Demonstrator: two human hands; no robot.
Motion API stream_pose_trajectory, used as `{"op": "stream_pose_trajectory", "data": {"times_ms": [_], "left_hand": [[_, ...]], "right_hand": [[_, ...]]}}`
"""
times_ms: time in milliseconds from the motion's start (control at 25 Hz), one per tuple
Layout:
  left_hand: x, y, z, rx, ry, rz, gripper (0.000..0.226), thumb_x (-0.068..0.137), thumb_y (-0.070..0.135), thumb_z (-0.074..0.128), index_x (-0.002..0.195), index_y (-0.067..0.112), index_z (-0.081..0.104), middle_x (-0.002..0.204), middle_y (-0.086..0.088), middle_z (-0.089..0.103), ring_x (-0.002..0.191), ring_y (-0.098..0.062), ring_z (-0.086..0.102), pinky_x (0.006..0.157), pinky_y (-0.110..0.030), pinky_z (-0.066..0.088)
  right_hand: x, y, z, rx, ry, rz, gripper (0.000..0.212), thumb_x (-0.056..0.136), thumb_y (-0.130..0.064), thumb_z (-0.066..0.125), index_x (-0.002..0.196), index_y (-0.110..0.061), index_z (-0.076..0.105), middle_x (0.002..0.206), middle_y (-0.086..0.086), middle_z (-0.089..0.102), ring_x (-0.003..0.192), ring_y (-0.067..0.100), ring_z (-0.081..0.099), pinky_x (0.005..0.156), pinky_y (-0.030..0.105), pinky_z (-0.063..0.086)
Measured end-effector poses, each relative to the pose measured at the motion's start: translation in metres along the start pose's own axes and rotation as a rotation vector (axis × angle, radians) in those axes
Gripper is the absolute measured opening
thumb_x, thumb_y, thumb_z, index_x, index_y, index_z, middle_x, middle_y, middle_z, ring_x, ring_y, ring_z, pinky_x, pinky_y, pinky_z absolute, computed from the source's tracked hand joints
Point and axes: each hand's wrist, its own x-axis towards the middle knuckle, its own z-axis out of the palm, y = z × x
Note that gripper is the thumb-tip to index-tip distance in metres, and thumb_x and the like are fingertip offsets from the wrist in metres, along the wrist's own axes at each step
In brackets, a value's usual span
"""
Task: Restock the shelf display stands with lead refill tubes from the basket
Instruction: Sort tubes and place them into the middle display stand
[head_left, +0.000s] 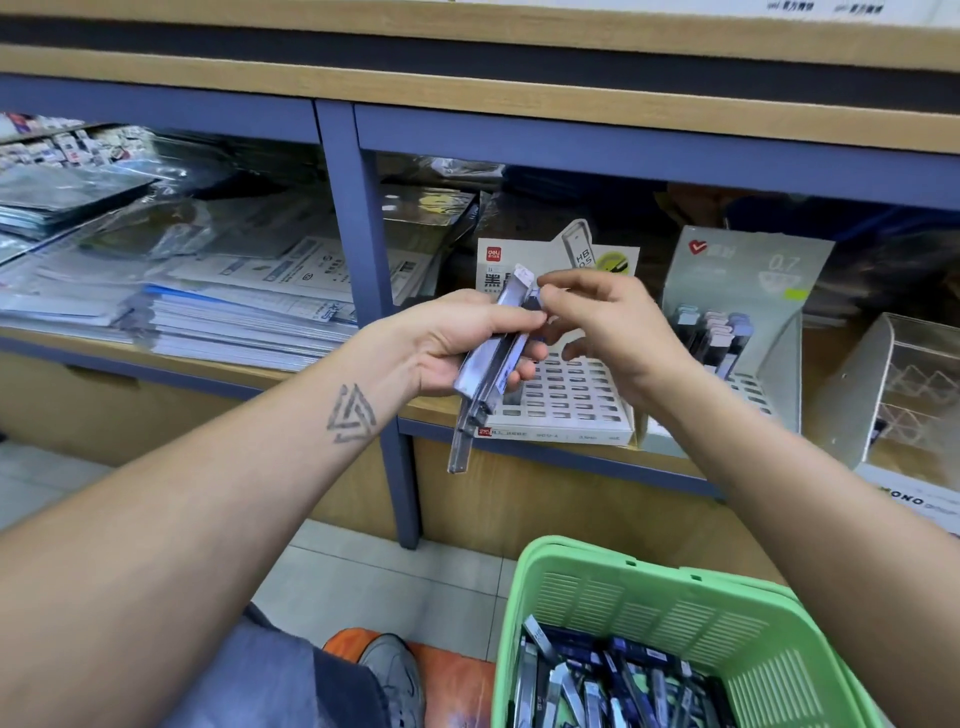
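Both forearms reach forward and meet in front of the shelf (519, 421). The left hand (457, 343) is turned palm-right, its fingers curled around a bundle of tubes (485, 374) that slants from upper right down to lower left, the lowest tube sticking out well below the hand. The right hand (597, 322) comes in from the right with the wrist bent; its thumb and forefinger pinch the top end of one tube in the bundle, the other fingers loosely curled beneath.

Just behind the hands, on the shelf, stands a white stand (566, 400) with a grid of slots, most of them showing bare. To its right is a grey stand (737, 312) marked 0.7, holding upright tubes in its far rows.

Near right, below the right forearm, a green basket (649, 597) holds many more tubes lying loose in a heap.
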Motion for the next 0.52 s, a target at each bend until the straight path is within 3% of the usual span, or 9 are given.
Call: {"op": "stream_pose_trajectory", "data": {"times_ms": [120,280,520], "left_hand": [[0.001,0.003,0.01,0.003,-0.047,-0.001,0.014,0.099,0.015,0.059,0.106,0.002,0.058,0.073,-0.012,0.065,0.053,-0.017,0.06,0.046,-0.024,0.051],[0.002,0.003,0.022,0.013,-0.099,-0.014,0.021,0.098,0.019,0.061,0.109,0.002,0.058,0.084,-0.018,0.07,0.061,-0.021,0.067,0.051,-0.027,0.055],[0.003,0.002,0.033,0.04,-0.138,-0.032,0.029,0.103,0.019,0.051,0.11,-0.009,0.058,0.089,-0.025,0.071,0.079,-0.037,0.074,0.071,-0.043,0.063]], "right_hand": [[0.0,-0.006,-0.013,0.023,-0.076,0.07,0.017,0.094,-0.021,0.07,0.104,-0.009,0.076,0.08,0.009,0.072,0.069,0.016,0.065,0.063,0.031,0.048],[0.001,-0.006,-0.032,0.181,-0.08,0.138,0.012,0.087,-0.008,0.075,0.097,-0.002,0.076,0.077,0.01,0.071,0.066,0.016,0.064,0.066,0.027,0.052],[0.001,-0.007,-0.058,0.214,0.043,0.18,0.002,0.089,-0.007,0.073,0.089,-0.006,0.071,0.07,0.005,0.067,0.054,0.01,0.055,0.053,0.018,0.05]]}}
